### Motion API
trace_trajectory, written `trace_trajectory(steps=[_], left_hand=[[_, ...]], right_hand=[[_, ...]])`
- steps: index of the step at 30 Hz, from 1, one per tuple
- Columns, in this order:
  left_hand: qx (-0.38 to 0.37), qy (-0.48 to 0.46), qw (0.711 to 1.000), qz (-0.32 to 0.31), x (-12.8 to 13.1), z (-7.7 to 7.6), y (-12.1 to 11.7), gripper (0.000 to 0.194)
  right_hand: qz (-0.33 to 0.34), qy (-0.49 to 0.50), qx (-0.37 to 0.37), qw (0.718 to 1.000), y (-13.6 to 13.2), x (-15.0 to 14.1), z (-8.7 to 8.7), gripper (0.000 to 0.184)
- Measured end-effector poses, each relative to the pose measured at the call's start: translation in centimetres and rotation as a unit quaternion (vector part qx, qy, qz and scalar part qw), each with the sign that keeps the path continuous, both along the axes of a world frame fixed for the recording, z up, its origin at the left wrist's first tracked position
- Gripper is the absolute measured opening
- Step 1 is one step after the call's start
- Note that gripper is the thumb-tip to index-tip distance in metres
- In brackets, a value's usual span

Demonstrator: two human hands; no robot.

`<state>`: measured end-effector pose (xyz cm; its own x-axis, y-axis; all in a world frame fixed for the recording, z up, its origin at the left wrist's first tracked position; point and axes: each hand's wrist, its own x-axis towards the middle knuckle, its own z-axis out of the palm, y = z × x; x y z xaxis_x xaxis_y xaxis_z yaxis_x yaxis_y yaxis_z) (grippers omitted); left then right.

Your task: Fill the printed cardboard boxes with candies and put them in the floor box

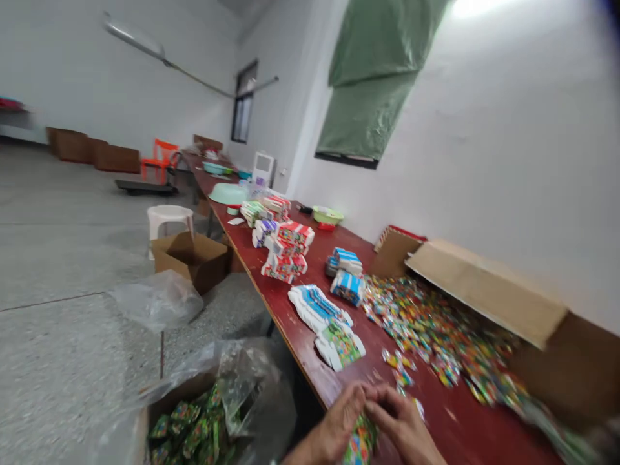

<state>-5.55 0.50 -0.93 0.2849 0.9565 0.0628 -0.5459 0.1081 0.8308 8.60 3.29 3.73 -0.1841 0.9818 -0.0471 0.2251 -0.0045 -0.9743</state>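
Note:
My left hand (339, 423) and my right hand (401, 420) come together over the table's near edge, slightly blurred. Between them is a green, colourfully printed packet (359, 444), partly covered by my fingers. Both hands are closed around its upper end, fingertips touching. Just beyond lie flattened printed cartons: a green one (341, 343) in front of a fanned stack of blue-and-white ones (317, 307). A few small wrapped pieces (400, 367) lie past my right hand, near a large heap of colourful wrapped pieces (431, 323).
The heap spills from a cardboard box (489, 290) on the red table (455, 413). Blue cartons (347, 287) and stacked red cartons (288, 248) stand farther along. On the floor at left are a plastic-lined box of green packets (186, 426), an open carton (191, 258) and a white stool (169, 216).

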Motion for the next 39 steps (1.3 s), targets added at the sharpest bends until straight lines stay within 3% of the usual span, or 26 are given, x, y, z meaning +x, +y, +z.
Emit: trace_trajectory(steps=[1, 4, 10, 15, 18, 21, 24, 26, 30, 34, 39], left_hand=[[-0.032, -0.012, 0.999, -0.015, 0.2, 0.3, -0.3, 0.071], [-0.12, -0.016, 0.991, -0.061, 0.3, 1.7, -0.1, 0.077], [-0.131, 0.025, 0.982, -0.132, 0.7, 2.9, 1.8, 0.094], [-0.144, 0.088, 0.981, -0.091, 2.4, 2.6, 1.9, 0.091], [-0.173, 0.096, 0.978, -0.07, 3.8, 2.0, 1.8, 0.082], [-0.202, 0.07, 0.977, -0.005, 4.9, 1.2, 1.5, 0.078], [-0.217, 0.068, 0.974, 0.024, 5.2, 0.8, 0.5, 0.069], [-0.247, 0.064, 0.967, -0.007, 4.6, 0.5, -0.7, 0.06], [-0.309, 0.103, 0.943, -0.066, 1.2, -0.8, -2.9, 0.047], [-0.222, 0.234, 0.944, -0.076, -3.9, -2.3, -3.0, 0.043], [-0.194, 0.311, 0.883, -0.293, -7.1, -2.4, -2.2, 0.035]], right_hand=[[0.028, 0.003, 0.001, 1.0, 0.2, 0.3, 0.0, 0.025], [0.017, 0.05, 0.001, 0.999, 0.8, 1.1, 0.0, 0.021], [0.014, 0.135, -0.047, 0.99, 2.0, 3.0, -0.4, 0.033], [0.067, 0.078, 0.047, 0.994, 0.8, 5.0, -0.9, 0.033], [0.084, 0.026, 0.131, 0.987, -0.1, 5.8, -2.3, 0.023], [0.096, -0.028, 0.153, 0.983, 0.4, 6.9, -4.0, 0.022], [-0.001, -0.162, 0.132, 0.978, 3.1, 9.1, -5.0, 0.026], [-0.096, -0.284, 0.101, 0.949, 5.3, 10.8, -5.4, 0.031], [-0.139, -0.326, 0.067, 0.933, 7.8, 12.7, -6.3, 0.025], [-0.147, -0.296, 0.051, 0.942, 8.4, 13.4, -6.7, 0.015], [-0.145, -0.214, 0.033, 0.965, 7.3, 13.7, -5.2, 0.02]])
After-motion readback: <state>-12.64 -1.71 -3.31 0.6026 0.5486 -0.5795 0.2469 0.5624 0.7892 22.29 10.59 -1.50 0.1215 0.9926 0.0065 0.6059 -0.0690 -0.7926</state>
